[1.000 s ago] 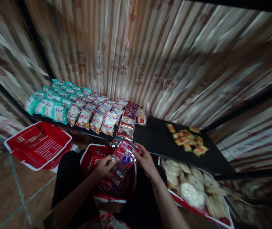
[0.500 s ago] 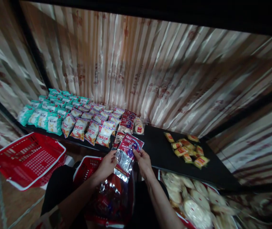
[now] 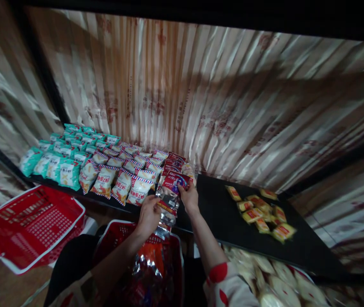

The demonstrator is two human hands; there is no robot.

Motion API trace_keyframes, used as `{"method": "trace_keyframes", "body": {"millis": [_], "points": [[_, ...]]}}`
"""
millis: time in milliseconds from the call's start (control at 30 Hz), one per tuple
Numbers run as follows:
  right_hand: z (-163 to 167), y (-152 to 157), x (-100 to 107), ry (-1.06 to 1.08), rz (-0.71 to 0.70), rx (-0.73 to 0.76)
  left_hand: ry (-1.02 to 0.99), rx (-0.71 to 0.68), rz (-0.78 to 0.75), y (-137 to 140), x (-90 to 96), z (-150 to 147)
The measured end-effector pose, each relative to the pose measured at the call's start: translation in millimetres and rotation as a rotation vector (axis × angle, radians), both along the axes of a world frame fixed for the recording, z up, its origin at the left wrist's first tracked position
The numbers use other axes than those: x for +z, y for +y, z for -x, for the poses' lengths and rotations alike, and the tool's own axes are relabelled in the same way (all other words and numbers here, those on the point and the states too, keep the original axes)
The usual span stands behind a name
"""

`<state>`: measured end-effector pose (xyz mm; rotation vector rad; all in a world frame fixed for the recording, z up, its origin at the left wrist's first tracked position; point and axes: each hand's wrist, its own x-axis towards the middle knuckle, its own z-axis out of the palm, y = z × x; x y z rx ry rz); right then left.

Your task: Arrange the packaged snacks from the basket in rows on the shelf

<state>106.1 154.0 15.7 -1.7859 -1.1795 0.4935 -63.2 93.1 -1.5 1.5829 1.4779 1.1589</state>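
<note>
Left hand (image 3: 149,215) and right hand (image 3: 189,197) hold red packet (image 3: 169,197) over near edge of black shelf (image 3: 214,209), beyond near basket (image 3: 114,232). Packet looks light, soft, slick-filmed, contents perhaps crushable; side edges likely best hold. Packet lies between hands, each grip pinched on opposite side, right grip farther up. Striped snack bags (image 3: 140,187) stand just left; yellow packets (image 3: 261,209) lie right.

Printed sleeves (image 3: 233,286), dark trousers (image 3: 68,260)
The right sleeve is pale with 2 red patches; the left sleeve (image 3: 81,292), dimmer, bears red and dark patches on pale cloth. Both stop short of the wrist; left hand (image 3: 149,216) and right hand (image 3: 189,197) are bare.
</note>
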Motion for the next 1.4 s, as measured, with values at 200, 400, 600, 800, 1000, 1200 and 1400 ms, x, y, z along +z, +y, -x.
{"method": "trace_keyframes", "body": {"millis": [200, 400, 600, 800, 1000, 1200, 1400], "points": [[11.0, 10.0, 2.8, -0.268, 0.095, -0.056, 0.108, -0.004, 0.022, 4.3, 3.8, -6.0], [16.7, 13.4, -7.4, -0.305, -0.009, -0.054, 0.146, -0.032, -0.003, 6.5, -5.2, -6.3], [13.8, 18.4, -13.3, -0.351, -0.08, -0.016, 0.157, -0.056, 0.016, 9.5, -3.4, -7.5], [12.7, 28.2, -17.4, -0.474, -0.13, 0.043, 0.185, -0.04, 0.018, 13.4, -2.8, -9.9], [16.9, 36.0, -20.2, -0.483, -0.126, 0.098, 0.194, -0.004, -0.014, 13.9, -8.4, -11.9], [18.5, 39.8, -18.2, -0.542, -0.088, 0.128, 0.263, -0.043, -0.023, 9.9, -8.9, -12.4], [16.0, 45.5, -20.0, -0.546, -0.062, 0.183, 0.415, -0.067, -0.175, -3.7, 3.2, -13.3]]}}
